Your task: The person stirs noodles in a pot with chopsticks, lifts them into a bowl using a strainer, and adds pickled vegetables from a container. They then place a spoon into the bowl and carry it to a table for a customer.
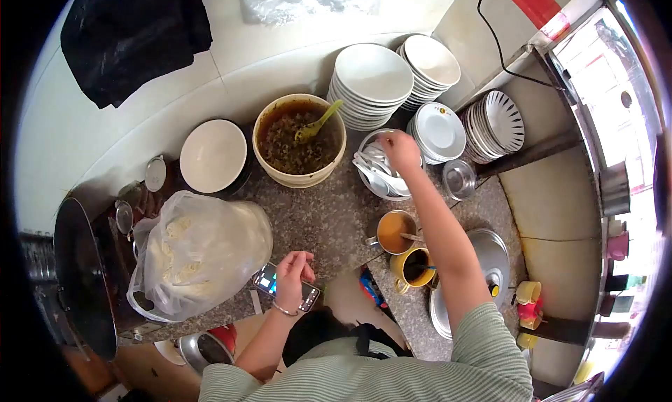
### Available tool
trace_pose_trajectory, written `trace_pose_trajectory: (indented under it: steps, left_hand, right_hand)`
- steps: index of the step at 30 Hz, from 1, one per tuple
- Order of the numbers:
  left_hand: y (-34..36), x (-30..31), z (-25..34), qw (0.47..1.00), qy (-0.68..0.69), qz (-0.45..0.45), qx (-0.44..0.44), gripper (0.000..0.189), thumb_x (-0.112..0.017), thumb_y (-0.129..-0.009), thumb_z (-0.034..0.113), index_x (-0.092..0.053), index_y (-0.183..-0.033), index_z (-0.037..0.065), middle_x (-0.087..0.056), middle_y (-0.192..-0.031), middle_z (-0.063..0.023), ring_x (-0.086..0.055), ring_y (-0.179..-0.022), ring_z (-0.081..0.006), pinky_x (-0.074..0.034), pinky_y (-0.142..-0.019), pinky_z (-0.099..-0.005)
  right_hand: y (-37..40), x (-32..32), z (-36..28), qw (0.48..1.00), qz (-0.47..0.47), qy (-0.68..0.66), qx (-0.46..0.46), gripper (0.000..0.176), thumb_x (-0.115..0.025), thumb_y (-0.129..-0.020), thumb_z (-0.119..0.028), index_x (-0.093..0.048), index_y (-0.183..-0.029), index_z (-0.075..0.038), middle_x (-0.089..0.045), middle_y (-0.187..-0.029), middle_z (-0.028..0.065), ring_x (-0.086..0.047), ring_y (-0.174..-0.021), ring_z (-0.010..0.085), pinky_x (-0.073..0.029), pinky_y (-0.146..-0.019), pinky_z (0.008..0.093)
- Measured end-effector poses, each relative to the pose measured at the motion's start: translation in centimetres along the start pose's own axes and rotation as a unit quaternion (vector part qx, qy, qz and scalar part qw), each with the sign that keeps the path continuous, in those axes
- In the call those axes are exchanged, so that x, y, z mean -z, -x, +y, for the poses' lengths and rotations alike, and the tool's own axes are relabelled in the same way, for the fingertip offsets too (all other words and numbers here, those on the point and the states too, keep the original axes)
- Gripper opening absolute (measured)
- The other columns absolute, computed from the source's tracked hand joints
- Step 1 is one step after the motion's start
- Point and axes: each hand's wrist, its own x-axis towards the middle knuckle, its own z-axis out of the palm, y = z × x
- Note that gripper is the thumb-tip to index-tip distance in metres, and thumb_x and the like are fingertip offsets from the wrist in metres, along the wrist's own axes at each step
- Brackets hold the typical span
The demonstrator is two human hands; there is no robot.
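Observation:
Over a bowl of white spoons (pixel 378 169), my right hand (pixel 401 152) reaches in with its fingers bent down at the bowl's upper edge; what they pinch, if anything, is too small to make out. My left hand (pixel 294 276) is curled above a phone (pixel 266 279) with a lit screen at the counter's front edge. Its fingers are bent, and whether they touch the phone is unclear. Left of it sits a clear plastic bag of noodles (pixel 192 255). A tub of dark food (pixel 290 139) with a green spoon (pixel 318 122) stands left of the spoon bowl.
Stacked white bowls (pixel 374 73) and plates (pixel 439 131) stand at the back. An orange-filled cup (pixel 394 228) and a yellow mug (pixel 406 267) are below my right forearm's left side. Metal lids (pixel 493 251) lie right of it. A black wok (pixel 80 276) is far left.

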Motion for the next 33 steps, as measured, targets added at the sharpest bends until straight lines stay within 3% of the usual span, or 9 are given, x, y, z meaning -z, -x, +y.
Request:
trace_pose_trajectory:
  steps: [3,5,9,14,17,23,27,31,33]
  left_hand:
    - [0.6,0.7,0.1,0.999,-0.011,0.030,0.010,0.023,-0.052,-0.094,0.023,-0.059,-0.089,0.002,-0.051,-0.058,0.0001,-0.049,-0.052,-0.0068,-0.041,-0.050,-0.0209]
    - [0.8,1.1,0.0,0.999,-0.019,0.037,0.007,0.024,-0.052,-0.094,0.024,-0.058,-0.087,0.002,-0.050,-0.058,-0.0001,-0.049,-0.052,-0.0070,-0.041,-0.051,-0.0216]
    - [1.6,0.3,0.2,1.000,-0.018,0.001,0.011,0.025,-0.051,-0.094,0.023,-0.055,-0.079,0.004,-0.045,-0.055,0.0004,-0.045,-0.050,-0.0090,-0.042,-0.051,-0.0253]
    - [3.9,-3.0,-0.3,0.997,-0.048,-0.063,0.014,0.034,-0.049,-0.095,0.024,-0.047,-0.065,0.008,-0.042,-0.053,0.0001,-0.045,-0.050,-0.0108,-0.040,-0.049,-0.0259]
    - [5.5,-4.8,-2.2,0.988,-0.078,-0.127,0.026,0.033,-0.049,-0.094,0.019,-0.046,-0.064,0.007,-0.042,-0.053,-0.0004,-0.045,-0.049,-0.0106,-0.038,-0.049,-0.0234]
    - [11.6,-10.9,-6.6,0.929,-0.202,-0.300,0.077,0.020,-0.051,-0.092,0.015,-0.048,-0.074,0.007,-0.043,-0.057,0.0012,-0.044,-0.051,-0.0090,-0.037,-0.048,-0.0233]
    - [17.1,-14.4,-11.3,0.891,-0.237,-0.365,0.134,0.009,-0.054,-0.090,0.008,-0.051,-0.082,0.005,-0.047,-0.061,0.0004,-0.047,-0.054,-0.0084,-0.042,-0.052,-0.0233]
    - [23.2,-16.8,-18.5,0.859,-0.267,-0.413,0.141,0.022,-0.051,-0.093,0.016,-0.050,-0.073,0.005,-0.045,-0.058,0.0002,-0.046,-0.053,-0.0100,-0.042,-0.051,-0.0246]
    - [27.3,-18.5,-22.5,0.855,-0.275,-0.409,0.163,0.024,-0.050,-0.093,0.017,-0.052,-0.072,0.006,-0.047,-0.058,-0.0008,-0.047,-0.054,-0.0109,-0.042,-0.052,-0.0258]
  right_hand:
    - [0.7,4.0,1.6,0.992,0.072,-0.106,-0.018,0.017,-0.061,-0.080,-0.018,-0.068,-0.090,-0.006,-0.065,-0.085,0.0148,-0.062,-0.075,0.0303,-0.049,-0.068,0.0378]
    - [1.9,6.6,2.6,0.978,0.097,-0.166,-0.083,0.018,-0.062,-0.081,-0.015,-0.068,-0.092,-0.003,-0.065,-0.077,0.0124,-0.061,-0.066,0.0219,-0.048,-0.063,0.0323]
    - [6.2,11.6,5.9,0.906,0.147,-0.357,-0.173,0.020,-0.060,-0.088,-0.018,-0.067,-0.095,-0.001,-0.058,-0.068,-0.0010,-0.051,-0.061,0.0057,-0.040,-0.053,0.0216]
    - [17.0,18.4,9.0,0.810,0.179,-0.504,-0.241,0.021,-0.059,-0.089,-0.023,-0.065,-0.099,-0.005,-0.057,-0.070,-0.0043,-0.048,-0.061,0.0033,-0.036,-0.054,0.0187]
    - [25.3,22.3,10.6,0.764,0.232,-0.540,-0.268,0.022,-0.056,-0.091,-0.024,-0.063,-0.100,-0.005,-0.054,-0.071,-0.0043,-0.049,-0.063,0.0037,-0.038,-0.055,0.0181]
    - [48.6,27.6,14.1,0.711,0.360,-0.472,-0.376,0.021,-0.056,-0.092,-0.023,-0.061,-0.101,-0.005,-0.059,-0.077,-0.0006,-0.056,-0.070,0.0070,-0.045,-0.063,0.0204]
    - [68.6,28.2,16.3,0.692,0.472,-0.274,-0.472,0.020,-0.057,-0.089,-0.013,-0.062,-0.100,0.003,-0.063,-0.077,0.0052,-0.058,-0.067,0.0091,-0.048,-0.062,0.0251]
    - [84.0,28.7,17.0,0.631,0.545,-0.115,-0.541,0.016,-0.055,-0.086,-0.002,-0.063,-0.098,0.003,-0.063,-0.075,0.0060,-0.057,-0.065,0.0093,-0.048,-0.062,0.0249]
    - [89.3,27.8,18.7,0.645,0.532,-0.080,-0.542,0.015,-0.056,-0.085,-0.001,-0.064,-0.097,0.002,-0.064,-0.076,0.0069,-0.059,-0.066,0.0105,-0.048,-0.062,0.0252]
